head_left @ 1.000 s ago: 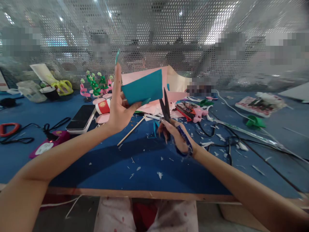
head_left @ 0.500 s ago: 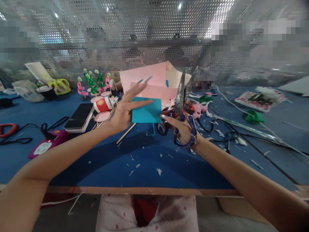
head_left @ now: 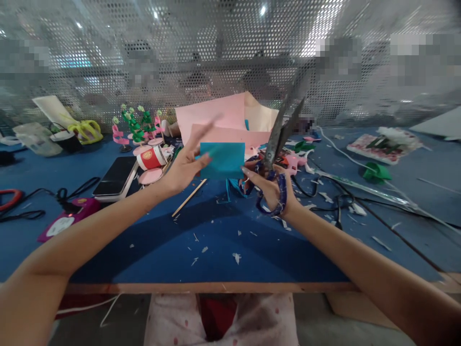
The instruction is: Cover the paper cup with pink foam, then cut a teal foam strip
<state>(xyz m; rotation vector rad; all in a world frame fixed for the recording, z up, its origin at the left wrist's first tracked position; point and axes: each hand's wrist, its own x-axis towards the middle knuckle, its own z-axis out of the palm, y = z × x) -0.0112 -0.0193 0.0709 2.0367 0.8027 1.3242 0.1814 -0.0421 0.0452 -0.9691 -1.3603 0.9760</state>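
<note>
A small rectangle of blue paper (head_left: 223, 161) is raised over the table in front of me. My right hand (head_left: 268, 187) pinches its right edge with the thumb. Large scissors (head_left: 276, 142) hang on the same hand, their blue-patterned handles around the fingers and the parted blades pointing up and away. At the paper's left edge is my left hand (head_left: 187, 166), its index finger stretched out and blurred. The left thumb overlaps the front of the paper; the other fingertips are partly hidden.
Behind the paper stand pink sheets (head_left: 216, 113). To the left are a paper cup (head_left: 153, 157), a black-topped phone-like device (head_left: 117, 177), a purple power block (head_left: 70, 218) and small green-and-pink plant models (head_left: 137, 126). A thin stick (head_left: 189, 198), cables and paper scraps (head_left: 236, 258) lie about.
My left thumb has drawn back leftward across the paper. The paper has shifted slightly right with my right hand, and the scissor blades have tilted further right.
</note>
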